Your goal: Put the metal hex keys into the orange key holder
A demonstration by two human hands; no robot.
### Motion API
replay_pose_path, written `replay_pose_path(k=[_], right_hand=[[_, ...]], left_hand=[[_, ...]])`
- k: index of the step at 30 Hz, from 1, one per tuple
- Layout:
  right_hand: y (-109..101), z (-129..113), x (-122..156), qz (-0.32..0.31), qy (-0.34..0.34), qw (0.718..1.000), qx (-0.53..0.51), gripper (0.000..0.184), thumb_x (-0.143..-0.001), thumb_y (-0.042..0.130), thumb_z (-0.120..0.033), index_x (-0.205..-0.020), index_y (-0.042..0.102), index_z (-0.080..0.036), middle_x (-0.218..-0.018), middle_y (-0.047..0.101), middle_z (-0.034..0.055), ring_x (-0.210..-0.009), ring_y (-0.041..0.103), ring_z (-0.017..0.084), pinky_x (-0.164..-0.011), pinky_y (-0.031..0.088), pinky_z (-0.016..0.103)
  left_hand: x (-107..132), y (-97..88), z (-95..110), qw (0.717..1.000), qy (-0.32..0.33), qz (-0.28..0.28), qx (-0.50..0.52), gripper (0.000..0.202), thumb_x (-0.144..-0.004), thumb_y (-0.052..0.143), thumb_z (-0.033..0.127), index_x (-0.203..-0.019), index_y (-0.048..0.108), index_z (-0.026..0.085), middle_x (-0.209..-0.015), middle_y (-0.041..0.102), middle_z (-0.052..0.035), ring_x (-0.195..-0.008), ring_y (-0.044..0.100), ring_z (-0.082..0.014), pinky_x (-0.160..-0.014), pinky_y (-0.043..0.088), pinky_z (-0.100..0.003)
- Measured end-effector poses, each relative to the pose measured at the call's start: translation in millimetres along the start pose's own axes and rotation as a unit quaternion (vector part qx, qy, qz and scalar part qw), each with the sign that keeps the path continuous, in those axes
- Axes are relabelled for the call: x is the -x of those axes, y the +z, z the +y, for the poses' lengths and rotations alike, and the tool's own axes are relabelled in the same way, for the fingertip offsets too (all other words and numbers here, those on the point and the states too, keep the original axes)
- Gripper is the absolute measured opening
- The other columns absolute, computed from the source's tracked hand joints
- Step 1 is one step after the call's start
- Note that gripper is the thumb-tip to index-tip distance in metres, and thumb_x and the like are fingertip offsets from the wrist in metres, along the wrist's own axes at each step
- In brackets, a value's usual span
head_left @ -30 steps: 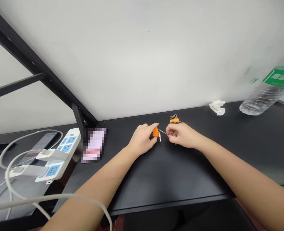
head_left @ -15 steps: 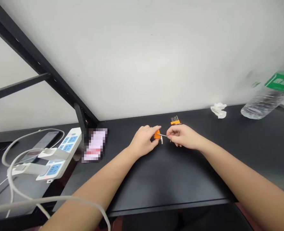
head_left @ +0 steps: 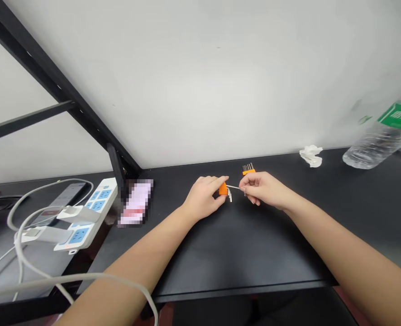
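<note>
My left hand [head_left: 203, 198] is closed around an orange hex key holder [head_left: 223, 189], with short metal key ends showing just below it. A thin steel hex key [head_left: 235, 187] spans the small gap between the holder and my right hand [head_left: 262, 190], whose fingertips pinch its far end. Part of the holder is hidden by my left fingers. Just behind my hands, a second orange holder with several dark hex keys [head_left: 248, 169] stands fanned out on the black table [head_left: 241, 253], touching neither hand.
A white power strip [head_left: 92, 215] with plugs and cables lies at the left, beyond a black metal strut [head_left: 115, 170]. A pixelated flat object [head_left: 136, 202] sits near the table's left end. Crumpled tissue [head_left: 311, 156] and a plastic bottle [head_left: 377, 147] lie at the back right, against a white wall.
My right hand has moved rightward, away from my left, and more of the thin steel key now shows between them. The view has shifted slightly.
</note>
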State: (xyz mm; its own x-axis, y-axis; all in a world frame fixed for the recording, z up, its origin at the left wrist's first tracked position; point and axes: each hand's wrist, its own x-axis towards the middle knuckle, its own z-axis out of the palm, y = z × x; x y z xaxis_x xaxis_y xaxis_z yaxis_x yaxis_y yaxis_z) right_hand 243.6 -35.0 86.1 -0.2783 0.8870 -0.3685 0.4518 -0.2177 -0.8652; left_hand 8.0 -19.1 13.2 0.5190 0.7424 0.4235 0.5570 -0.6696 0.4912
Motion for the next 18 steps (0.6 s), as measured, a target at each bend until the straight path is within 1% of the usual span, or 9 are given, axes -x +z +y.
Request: replay_pose_path(k=[3, 6, 9, 12, 14, 18], right_hand=[[-2.0, -1.0, 0.6, -0.013, 0.023, 1.000, -0.010, 0.012, -0.081, 0.064, -0.027, -0.083, 0.066, -0.016, -0.057, 0.057, -0.0008, -0.052, 0.054, 0.010, -0.048, 0.046, 0.021], [-4.1, -3.0, 0.9, -0.007, 0.034, 0.999, -0.017, 0.012, -0.080, 0.067, -0.028, -0.081, 0.067, -0.016, -0.057, 0.058, -0.0005, -0.051, 0.053, 0.010, -0.047, 0.045, 0.021], [-1.0, -4.4, -0.9, -0.016, 0.032, 0.999, -0.038, 0.016, -0.081, 0.071, -0.031, -0.082, 0.068, -0.015, -0.058, 0.059, -0.0003, -0.051, 0.053, 0.009, -0.047, 0.045, 0.020], [10.2, -4.1, -5.4, -0.040, 0.028, 0.994, -0.095, 0.027, -0.082, 0.075, -0.038, -0.079, 0.065, -0.014, -0.057, 0.061, 0.0004, -0.049, 0.055, 0.009, -0.047, 0.046, 0.020], [20.1, -3.0, -9.4, -0.028, 0.028, 0.993, -0.113, 0.032, -0.082, 0.076, -0.042, -0.077, 0.061, -0.015, -0.057, 0.062, 0.0008, -0.047, 0.055, 0.009, -0.046, 0.045, 0.020], [35.4, 1.4, -15.7, 0.021, 0.011, 0.998, -0.058, 0.031, -0.085, 0.074, -0.042, -0.079, 0.057, -0.017, -0.056, 0.063, 0.0000, -0.045, 0.056, 0.009, -0.044, 0.044, 0.019]], left_hand=[[0.1, 0.0, 0.5, 1.000, 0.009, 0.001, -0.004, 0.047, -0.090, 0.063, 0.026, -0.137, 0.056, 0.024, -0.110, 0.074, -0.0046, -0.097, 0.069, -0.0206, -0.090, 0.049, -0.037], [0.6, 0.2, 2.1, 1.000, 0.019, -0.003, -0.006, 0.046, -0.090, 0.063, 0.026, -0.135, 0.057, 0.024, -0.119, 0.073, -0.0057, -0.101, 0.069, -0.0209, -0.089, 0.048, -0.037], [0.9, 0.5, 7.1, 0.999, 0.038, -0.017, -0.004, 0.045, -0.089, 0.063, 0.025, -0.133, 0.057, 0.024, -0.121, 0.073, -0.0053, -0.101, 0.069, -0.0205, -0.087, 0.047, -0.037], [0.2, 0.2, 14.0, 0.998, 0.047, -0.030, 0.002, 0.043, -0.088, 0.063, 0.025, -0.131, 0.058, 0.024, -0.119, 0.074, -0.0049, -0.100, 0.069, -0.0205, -0.086, 0.046, -0.037], [-1.1, -1.0, 17.1, 0.999, 0.033, -0.038, 0.002, 0.041, -0.088, 0.062, 0.024, -0.129, 0.059, 0.025, -0.115, 0.074, -0.0046, -0.098, 0.070, -0.0204, -0.085, 0.046, -0.036], [-3.9, -3.7, 18.0, 0.998, 0.008, -0.063, -0.010, 0.035, -0.087, 0.063, 0.022, -0.122, 0.062, 0.024, -0.109, 0.075, -0.0038, -0.095, 0.069, -0.0210, -0.084, 0.046, -0.037]])
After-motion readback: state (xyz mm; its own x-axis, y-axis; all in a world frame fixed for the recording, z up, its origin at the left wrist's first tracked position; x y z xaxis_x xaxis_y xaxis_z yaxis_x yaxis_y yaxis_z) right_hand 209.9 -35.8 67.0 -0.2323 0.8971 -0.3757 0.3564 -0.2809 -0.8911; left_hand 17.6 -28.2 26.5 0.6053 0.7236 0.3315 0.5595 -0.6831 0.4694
